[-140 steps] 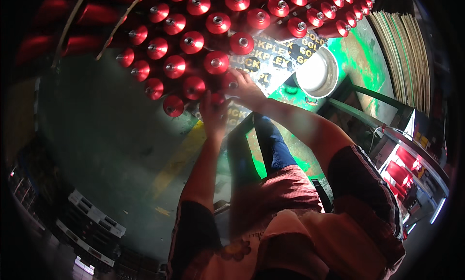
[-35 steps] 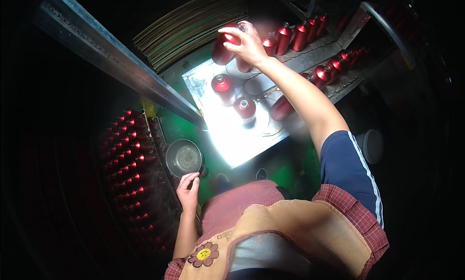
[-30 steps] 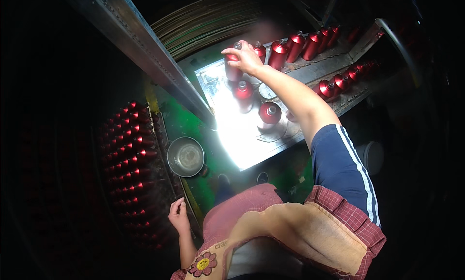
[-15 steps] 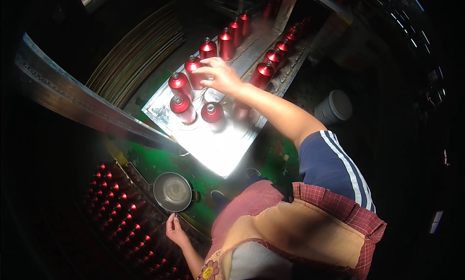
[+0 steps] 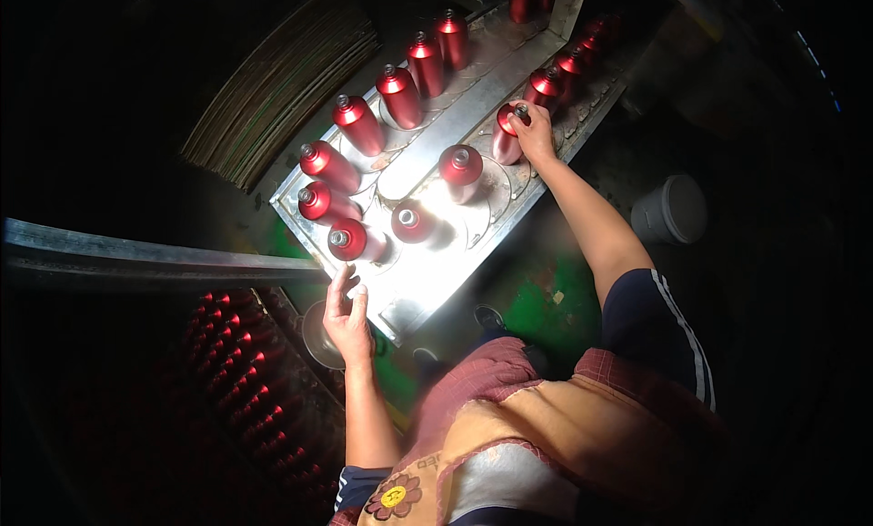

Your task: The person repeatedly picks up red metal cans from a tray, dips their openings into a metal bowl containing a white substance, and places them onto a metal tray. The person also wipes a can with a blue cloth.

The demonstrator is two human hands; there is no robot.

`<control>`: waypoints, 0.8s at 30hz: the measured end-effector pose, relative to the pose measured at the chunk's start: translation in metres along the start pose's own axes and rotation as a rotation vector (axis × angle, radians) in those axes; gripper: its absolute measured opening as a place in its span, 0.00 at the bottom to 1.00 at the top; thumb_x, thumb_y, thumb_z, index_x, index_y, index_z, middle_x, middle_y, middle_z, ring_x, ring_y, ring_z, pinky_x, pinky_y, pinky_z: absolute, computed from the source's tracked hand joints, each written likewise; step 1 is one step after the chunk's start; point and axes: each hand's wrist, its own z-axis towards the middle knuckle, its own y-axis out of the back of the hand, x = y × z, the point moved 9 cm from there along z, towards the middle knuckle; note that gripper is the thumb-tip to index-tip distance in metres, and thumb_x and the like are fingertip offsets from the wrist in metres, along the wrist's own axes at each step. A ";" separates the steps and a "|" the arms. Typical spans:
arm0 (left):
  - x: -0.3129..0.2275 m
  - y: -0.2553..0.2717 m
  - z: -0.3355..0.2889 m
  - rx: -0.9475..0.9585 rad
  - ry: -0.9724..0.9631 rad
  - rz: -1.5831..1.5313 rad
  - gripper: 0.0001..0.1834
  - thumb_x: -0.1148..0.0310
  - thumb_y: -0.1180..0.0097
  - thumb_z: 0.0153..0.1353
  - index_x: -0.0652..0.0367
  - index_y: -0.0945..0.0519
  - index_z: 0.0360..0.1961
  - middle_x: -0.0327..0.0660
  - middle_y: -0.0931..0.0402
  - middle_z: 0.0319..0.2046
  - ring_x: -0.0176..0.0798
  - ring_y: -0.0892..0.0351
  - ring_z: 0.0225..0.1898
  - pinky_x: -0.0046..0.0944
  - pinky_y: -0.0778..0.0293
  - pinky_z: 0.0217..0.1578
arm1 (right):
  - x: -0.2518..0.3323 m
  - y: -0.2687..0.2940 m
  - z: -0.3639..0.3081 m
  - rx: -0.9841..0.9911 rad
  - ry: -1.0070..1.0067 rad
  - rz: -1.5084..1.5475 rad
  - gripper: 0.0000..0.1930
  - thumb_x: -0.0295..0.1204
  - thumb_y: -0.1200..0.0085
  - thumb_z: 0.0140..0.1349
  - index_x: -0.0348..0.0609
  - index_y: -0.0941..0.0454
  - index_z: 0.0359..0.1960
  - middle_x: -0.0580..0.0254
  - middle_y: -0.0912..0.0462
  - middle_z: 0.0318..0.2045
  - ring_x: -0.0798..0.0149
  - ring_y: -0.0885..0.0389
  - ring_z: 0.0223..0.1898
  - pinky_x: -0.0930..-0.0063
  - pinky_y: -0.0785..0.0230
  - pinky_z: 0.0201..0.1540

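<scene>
Here we go, right hand (image 5: 536, 133): fingers gripping a red bottle (image 5: 506, 144) around its neck, at the metal table's (image 5: 414, 285) right side | left hand (image 5: 348, 324): fingers loosely parted, just beside another bottle (image 5: 353, 240), contact unclear | more red bottles (image 5: 360, 131) lining the far-left edge

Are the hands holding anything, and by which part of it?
The right hand holds a red bottle by its top, around the neck. The left hand appears to hold nothing.

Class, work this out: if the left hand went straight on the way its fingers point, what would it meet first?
The left hand would probably meet the nearest red bottle, just ahead of it, though one view leaves depth and height unclear.
</scene>
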 end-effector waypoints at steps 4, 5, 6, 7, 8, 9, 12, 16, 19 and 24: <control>0.022 0.020 -0.049 -0.094 0.142 0.009 0.21 0.78 0.43 0.64 0.65 0.25 0.59 0.42 0.22 0.51 0.32 0.23 0.48 0.31 0.25 0.47 | -0.018 0.013 -0.002 0.085 -0.064 -0.038 0.15 0.33 0.39 0.59 0.49 0.19 0.48 0.54 0.20 0.45 0.53 0.24 0.52 0.65 0.33 0.57; 0.032 0.021 -0.058 -0.082 0.183 -0.020 0.20 0.77 0.43 0.64 0.65 0.25 0.59 0.42 0.22 0.51 0.32 0.23 0.48 0.30 0.25 0.47 | -0.017 0.014 0.001 0.104 0.004 -0.074 0.17 0.34 0.38 0.59 0.51 0.19 0.50 0.53 0.20 0.47 0.53 0.24 0.52 0.65 0.33 0.58; 0.042 0.025 -0.068 -0.096 0.230 0.012 0.20 0.77 0.43 0.64 0.66 0.24 0.58 0.41 0.21 0.50 0.32 0.22 0.48 0.31 0.25 0.48 | -0.023 0.015 0.006 0.123 -0.004 -0.080 0.18 0.36 0.38 0.59 0.51 0.20 0.52 0.52 0.20 0.48 0.52 0.24 0.54 0.64 0.33 0.58; 0.047 0.026 -0.076 -0.095 0.231 0.022 0.18 0.77 0.42 0.64 0.65 0.22 0.56 0.39 0.21 0.49 0.31 0.22 0.47 0.31 0.26 0.48 | -0.025 0.017 0.015 0.143 0.029 -0.070 0.19 0.37 0.38 0.60 0.51 0.20 0.53 0.51 0.21 0.50 0.52 0.25 0.55 0.64 0.34 0.59; 0.052 0.026 -0.083 -0.065 0.228 0.033 0.17 0.77 0.42 0.64 0.64 0.21 0.55 0.38 0.21 0.49 0.31 0.22 0.48 0.31 0.26 0.49 | -0.036 0.030 0.023 0.080 -0.026 -0.078 0.22 0.39 0.38 0.60 0.50 0.22 0.55 0.48 0.22 0.52 0.50 0.26 0.57 0.63 0.34 0.60; 0.061 0.029 -0.095 -0.064 0.270 0.031 0.16 0.77 0.42 0.64 0.63 0.20 0.53 0.37 0.21 0.48 0.30 0.23 0.48 0.31 0.27 0.49 | -0.047 0.044 0.031 0.017 -0.084 -0.099 0.25 0.41 0.38 0.60 0.49 0.24 0.58 0.46 0.23 0.54 0.49 0.27 0.58 0.62 0.35 0.61; 0.077 0.046 -0.140 -0.089 0.307 0.153 0.14 0.75 0.41 0.64 0.62 0.18 0.51 0.37 0.19 0.45 0.28 0.22 0.45 0.29 0.27 0.44 | -0.063 0.088 0.027 -0.109 -0.102 -0.200 0.32 0.43 0.36 0.58 0.42 0.29 0.61 0.41 0.29 0.58 0.45 0.29 0.59 0.60 0.36 0.62; 0.129 0.071 -0.215 -0.153 0.465 0.051 0.14 0.74 0.42 0.63 0.62 0.18 0.50 0.38 0.17 0.43 0.30 0.20 0.44 0.30 0.25 0.47 | -0.048 0.128 -0.050 -0.147 0.052 0.165 0.19 0.21 0.45 0.63 0.36 0.28 0.57 0.54 0.31 0.56 0.62 0.25 0.50 0.68 0.28 0.52; 0.180 0.085 -0.282 -0.223 0.585 -0.051 0.12 0.72 0.41 0.64 0.60 0.17 0.49 0.28 0.21 0.31 0.20 0.32 0.27 0.24 0.33 0.29 | -0.020 0.101 -0.140 0.087 0.020 0.362 0.16 0.20 0.49 0.67 0.36 0.27 0.55 0.59 0.23 0.49 0.68 0.23 0.44 0.75 0.24 0.43; 0.268 0.136 -0.403 -0.450 0.738 -0.133 0.14 0.66 0.40 0.63 0.53 0.17 0.50 0.27 0.21 0.33 0.21 0.27 0.32 0.23 0.33 0.30 | 0.054 -0.011 -0.331 0.801 -0.106 0.463 0.12 0.20 0.51 0.68 0.36 0.24 0.53 0.62 0.23 0.47 0.72 0.22 0.40 0.78 0.24 0.40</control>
